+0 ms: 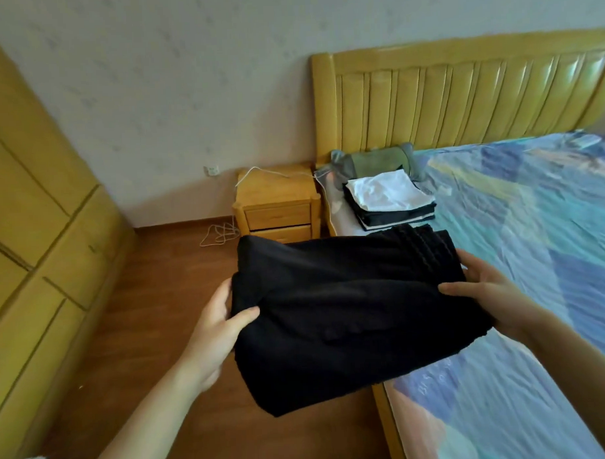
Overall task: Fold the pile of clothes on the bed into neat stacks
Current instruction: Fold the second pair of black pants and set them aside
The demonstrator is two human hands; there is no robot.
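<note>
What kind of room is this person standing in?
A bedroom, most likely in a home. A bed with a padded wooden headboard fills the right side, a small nightstand stands beside it, and a tall wooden wardrobe lines the left wall.

A bed (535, 255) with a blue patterned sheet fills the right side, under a yellow wooden headboard (461, 96). At its far left corner lies a grey-green pillow (374, 160), with a stack of folded clothes (389, 202), white on top, just in front of it.
</note>
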